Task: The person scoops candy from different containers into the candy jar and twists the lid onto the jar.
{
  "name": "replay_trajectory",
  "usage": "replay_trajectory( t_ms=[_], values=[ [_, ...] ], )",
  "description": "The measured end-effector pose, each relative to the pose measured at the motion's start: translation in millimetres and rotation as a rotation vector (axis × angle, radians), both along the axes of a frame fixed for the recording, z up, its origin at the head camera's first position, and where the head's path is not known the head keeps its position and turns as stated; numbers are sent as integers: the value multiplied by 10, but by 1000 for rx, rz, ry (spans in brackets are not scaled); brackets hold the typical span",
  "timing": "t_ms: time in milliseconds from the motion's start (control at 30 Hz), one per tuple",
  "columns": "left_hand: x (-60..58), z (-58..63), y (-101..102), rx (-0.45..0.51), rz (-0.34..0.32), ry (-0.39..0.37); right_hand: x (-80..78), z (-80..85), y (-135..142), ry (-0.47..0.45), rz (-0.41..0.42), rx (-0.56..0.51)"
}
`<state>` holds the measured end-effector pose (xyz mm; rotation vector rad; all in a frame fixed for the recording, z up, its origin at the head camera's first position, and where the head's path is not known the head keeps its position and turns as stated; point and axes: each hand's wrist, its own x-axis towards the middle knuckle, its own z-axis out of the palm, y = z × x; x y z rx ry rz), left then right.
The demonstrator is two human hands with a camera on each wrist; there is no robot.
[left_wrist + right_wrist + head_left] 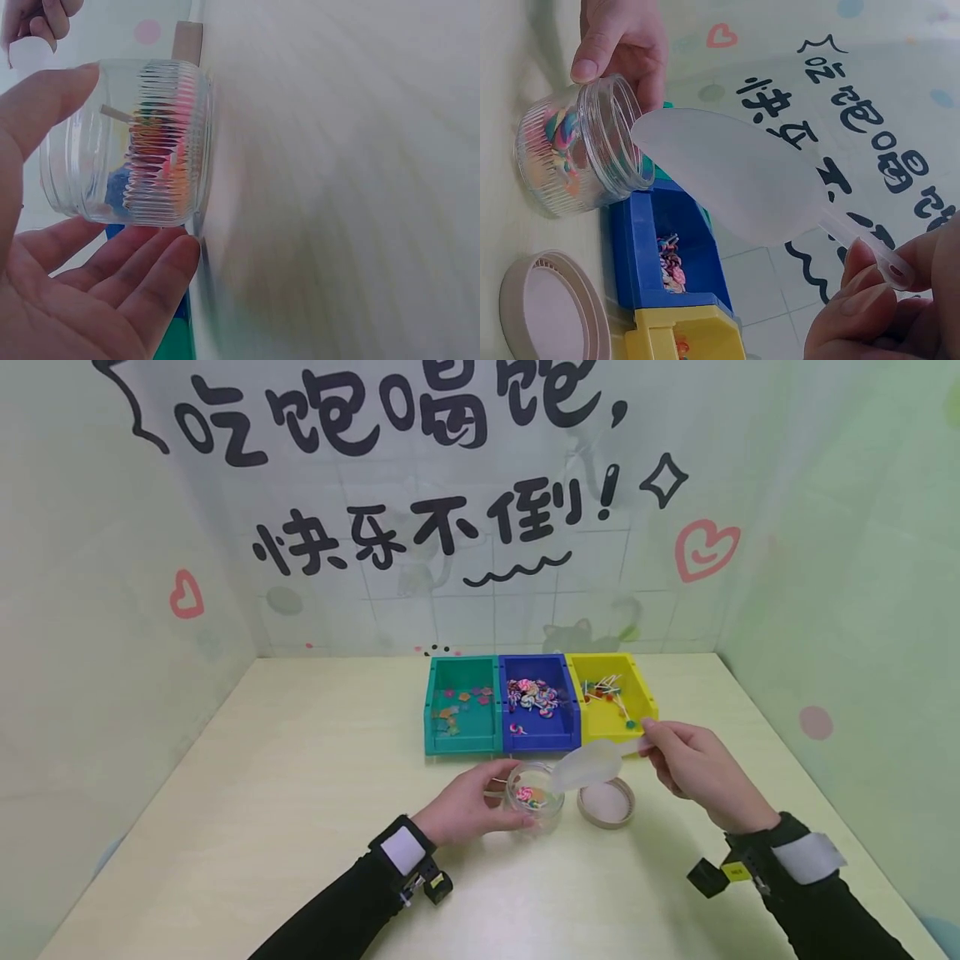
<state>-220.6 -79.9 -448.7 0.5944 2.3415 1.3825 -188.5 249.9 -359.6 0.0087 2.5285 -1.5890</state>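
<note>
My left hand [472, 806] grips a clear ribbed glass jar [551, 814] low over the table, thumb on one side and fingers on the other. Colourful small candy pieces [161, 150] lie in the bottom of the jar, one with a pale stick. Between thumb and fingers, my right hand [697, 768] pinches the handle of a translucent white scoop [727, 176]. The scoop's tip overlaps the jar's open mouth in the right wrist view, and no pieces show in its bowl. To the right of the jar, a beige round lid [607, 803] rests on the table.
Behind the jar three bins stand joined in a row: teal [463, 747] with flower-like pieces, blue [542, 743] with swirl candies, yellow [637, 672] with lollipop-like sticks. A printed backdrop [450, 610] rises at the table's far edge.
</note>
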Motion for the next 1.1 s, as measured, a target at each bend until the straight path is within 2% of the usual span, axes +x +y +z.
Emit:
replay_trajectory(
  t_ms=[333, 733, 1100],
  values=[
    [15, 9, 8, -3, 4, -13, -4, -41, 26, -68, -12, -43],
    [19, 73, -30, -10, 26, -17, -4, -52, 79, -74, -15, -114],
    [-22, 122, -69, 27, 41, 21, -16, -2, 116, -78, -30, -206]
  ],
)
